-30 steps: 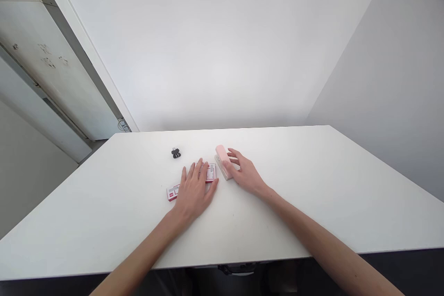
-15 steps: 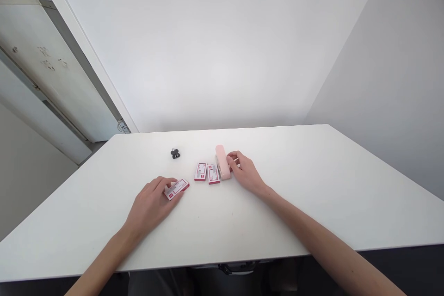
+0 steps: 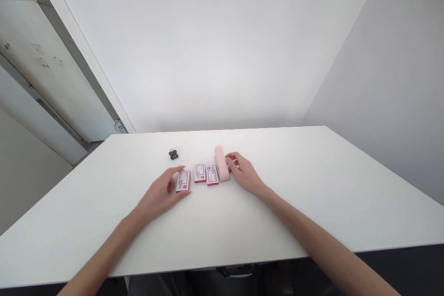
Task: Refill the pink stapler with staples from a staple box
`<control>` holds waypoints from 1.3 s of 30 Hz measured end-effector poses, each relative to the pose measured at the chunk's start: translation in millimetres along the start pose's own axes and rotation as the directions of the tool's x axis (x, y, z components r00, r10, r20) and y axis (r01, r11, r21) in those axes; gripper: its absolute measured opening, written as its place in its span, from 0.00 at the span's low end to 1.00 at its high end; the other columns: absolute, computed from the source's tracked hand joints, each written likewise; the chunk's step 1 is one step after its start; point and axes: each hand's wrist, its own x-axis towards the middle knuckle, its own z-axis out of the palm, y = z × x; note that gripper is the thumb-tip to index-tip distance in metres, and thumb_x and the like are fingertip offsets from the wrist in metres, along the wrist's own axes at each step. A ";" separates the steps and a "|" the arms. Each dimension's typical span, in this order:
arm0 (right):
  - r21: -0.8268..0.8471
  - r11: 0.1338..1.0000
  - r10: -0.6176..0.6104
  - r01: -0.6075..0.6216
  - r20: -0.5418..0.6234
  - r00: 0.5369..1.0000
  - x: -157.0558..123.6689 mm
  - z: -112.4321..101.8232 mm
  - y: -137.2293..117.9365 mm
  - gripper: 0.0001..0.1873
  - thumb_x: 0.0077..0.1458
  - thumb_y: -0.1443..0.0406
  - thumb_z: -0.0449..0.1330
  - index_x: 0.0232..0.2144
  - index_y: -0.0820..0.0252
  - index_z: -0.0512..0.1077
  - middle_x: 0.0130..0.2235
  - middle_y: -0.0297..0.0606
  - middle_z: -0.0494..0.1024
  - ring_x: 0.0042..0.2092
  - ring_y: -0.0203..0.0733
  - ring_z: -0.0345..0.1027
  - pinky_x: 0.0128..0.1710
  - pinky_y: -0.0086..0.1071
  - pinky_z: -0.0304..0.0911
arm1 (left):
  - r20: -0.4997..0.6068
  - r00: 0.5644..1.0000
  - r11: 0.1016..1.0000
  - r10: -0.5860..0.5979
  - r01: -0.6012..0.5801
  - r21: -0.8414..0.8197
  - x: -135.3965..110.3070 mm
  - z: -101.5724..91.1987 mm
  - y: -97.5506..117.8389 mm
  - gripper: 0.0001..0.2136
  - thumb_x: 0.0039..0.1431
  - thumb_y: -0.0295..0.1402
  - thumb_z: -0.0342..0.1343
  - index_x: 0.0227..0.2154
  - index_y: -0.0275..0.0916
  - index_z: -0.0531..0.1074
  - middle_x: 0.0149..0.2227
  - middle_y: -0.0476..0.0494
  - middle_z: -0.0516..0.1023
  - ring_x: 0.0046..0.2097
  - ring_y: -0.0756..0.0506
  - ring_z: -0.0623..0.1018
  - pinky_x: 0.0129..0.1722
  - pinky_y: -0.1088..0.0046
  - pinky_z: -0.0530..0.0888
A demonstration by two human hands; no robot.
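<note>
My left hand [image 3: 160, 194] has a small white-and-red staple box [image 3: 183, 181] between its thumb and index finger; the box lies on the table. Two similar boxes, the middle one [image 3: 200, 173] and the right one [image 3: 212, 175], lie flat just to its right. A pink stapler [image 3: 221, 163] lies beside the right box, its long side pointing away from me. My right hand [image 3: 243, 172] is at the stapler's right side with fingers curled in, fingertips close against it. What those fingers hold, if anything, is hidden.
Small black binder clips [image 3: 173, 154] lie on the white table [image 3: 294, 194], further back on the left. Behind the table's far edge rises a white wall [image 3: 222, 55]. A worn white cabinet [image 3: 58, 55] stands at the left.
My left hand has turned the staple box from slanted to nearly upright in view, and moved it right, closer to the other boxes. My right hand has stayed by the stapler.
</note>
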 end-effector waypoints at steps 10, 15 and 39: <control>0.007 1.000 0.010 -0.010 -0.006 1.000 1.6 -0.2 -0.9 0.19 0.70 0.49 0.49 0.49 0.54 0.69 0.51 0.38 0.78 0.41 0.41 0.76 0.42 0.38 0.69 | -0.179 0.961 0.972 0.210 -0.226 -0.070 49.5 41.5 46.6 0.35 0.53 0.53 0.68 0.61 0.46 0.66 0.57 0.39 0.76 0.62 0.33 0.70 0.59 0.52 0.71; -0.013 1.000 -0.014 0.014 -0.002 1.000 1.5 -0.9 1.3 0.20 0.69 0.48 0.51 0.52 0.54 0.69 0.54 0.41 0.76 0.44 0.42 0.75 0.42 0.38 0.70 | -0.145 0.954 0.962 0.264 -0.271 -0.032 61.3 49.9 50.9 0.35 0.51 0.55 0.68 0.58 0.45 0.69 0.54 0.39 0.77 0.59 0.32 0.71 0.57 0.51 0.72; 0.084 0.996 0.018 -0.030 0.138 0.990 -3.8 -4.8 -0.7 0.26 0.66 0.47 0.57 0.60 0.49 0.60 0.43 0.34 0.79 0.35 0.39 0.74 0.37 0.35 0.68 | 0.028 0.955 0.956 0.294 -0.293 -0.029 56.0 20.2 20.4 0.43 0.56 0.55 0.64 0.70 0.45 0.56 0.63 0.37 0.72 0.65 0.32 0.69 0.63 0.51 0.68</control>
